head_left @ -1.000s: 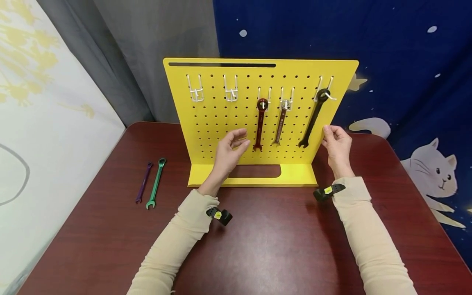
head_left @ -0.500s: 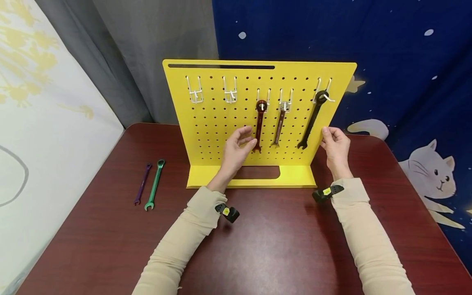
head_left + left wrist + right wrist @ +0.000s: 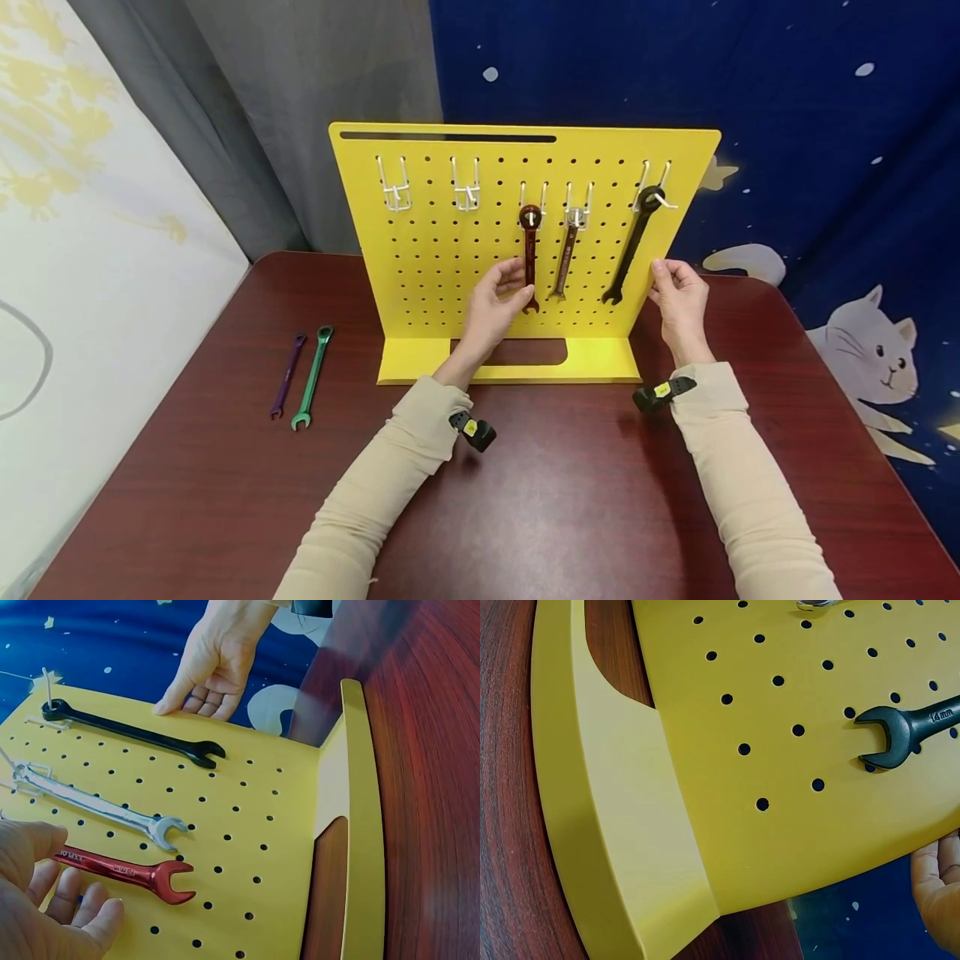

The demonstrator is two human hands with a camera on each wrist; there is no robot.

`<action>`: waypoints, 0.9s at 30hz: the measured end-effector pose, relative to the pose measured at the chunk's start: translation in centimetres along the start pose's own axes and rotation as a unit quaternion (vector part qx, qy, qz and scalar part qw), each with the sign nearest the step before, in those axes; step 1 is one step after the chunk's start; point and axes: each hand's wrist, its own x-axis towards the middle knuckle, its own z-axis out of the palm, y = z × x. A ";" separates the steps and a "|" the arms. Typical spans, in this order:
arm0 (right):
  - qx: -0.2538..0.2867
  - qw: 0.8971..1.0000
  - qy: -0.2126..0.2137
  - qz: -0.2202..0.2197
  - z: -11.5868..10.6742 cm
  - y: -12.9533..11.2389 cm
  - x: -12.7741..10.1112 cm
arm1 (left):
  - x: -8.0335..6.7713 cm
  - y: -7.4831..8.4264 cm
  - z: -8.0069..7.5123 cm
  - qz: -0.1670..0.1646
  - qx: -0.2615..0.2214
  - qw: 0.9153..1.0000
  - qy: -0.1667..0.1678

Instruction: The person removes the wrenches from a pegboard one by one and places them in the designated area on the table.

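In the head view my left hand is at the red combination wrench, thumb over its front and fingers curled behind its shank. The wrench still hangs by its ring end on a white hook; its jaw end sticks out past my hand in the left wrist view. My right hand pinches the right edge of the yellow pegboard. On hooks between the hands hang a silver wrench and a black wrench, the latter marked 14 mm in the right wrist view.
Two white hooks at the board's upper left carry nothing. A purple wrench and a green wrench lie on the dark red table, left of the board. Curtains hang close behind.
My left hand has moved right from beside the red wrench to around its shank. The wrench's lower end has swung slightly right. My right hand stays at the board's edge.
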 end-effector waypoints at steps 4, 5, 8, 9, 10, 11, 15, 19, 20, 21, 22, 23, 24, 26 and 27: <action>0.001 1.000 -0.003 0.005 0.1 0.1 0.0 | 0.1 -0.1 0.2 -0.003 0.007 1.000 -0.003; 0.000 1.000 -0.003 0.005 0.1 0.1 0.0 | 0.1 -0.1 0.3 -0.003 0.009 1.000 -0.003; -0.002 1.000 -0.004 0.001 0.1 0.1 0.0 | 0.1 -0.1 0.4 0.000 0.011 1.000 -0.002; -0.002 1.000 -0.004 -0.001 0.1 0.1 0.1 | 0.1 -0.1 0.4 0.001 0.009 1.000 -0.001; -0.001 1.000 -0.004 -0.003 0.1 0.1 0.1 | 0.1 -0.1 0.4 0.001 0.004 1.000 -0.001; -0.001 1.000 -0.003 -0.005 0.1 0.1 0.1 | 0.1 -0.1 0.4 0.002 -0.002 1.000 -0.001; 0.007 1.000 -0.001 -0.004 0.1 0.1 0.2 | 0.1 0.1 0.4 -0.003 -0.022 1.000 0.005; 0.007 1.000 -0.003 0.004 0.1 0.1 0.1 | -0.1 0.2 0.4 -0.002 -0.032 0.999 0.015; 0.008 1.000 -0.003 0.005 0.1 0.1 0.1 | -0.1 0.2 0.4 0.002 -0.035 0.999 0.017; 0.008 1.000 -0.004 0.006 0.1 0.1 0.1 | -0.2 0.1 0.4 0.006 -0.037 0.999 0.020; 0.009 1.000 -0.004 0.007 0.1 0.1 0.1 | -0.2 0.1 0.4 0.010 -0.041 0.999 0.022; 0.008 1.000 -0.005 0.008 0.1 0.1 0.1 | -0.2 0.1 0.4 0.014 -0.043 0.999 0.023; 0.009 1.000 -0.005 0.009 0.1 0.0 0.1 | -0.2 0.1 0.4 0.017 -0.045 0.999 0.023; 0.006 1.000 -0.004 0.011 0.0 0.0 0.1 | -0.3 0.1 0.3 0.018 -0.050 0.998 0.021; 0.004 1.000 -0.004 0.011 0.0 0.0 0.1 | -0.4 0.1 0.3 0.018 -0.052 0.998 0.018</action>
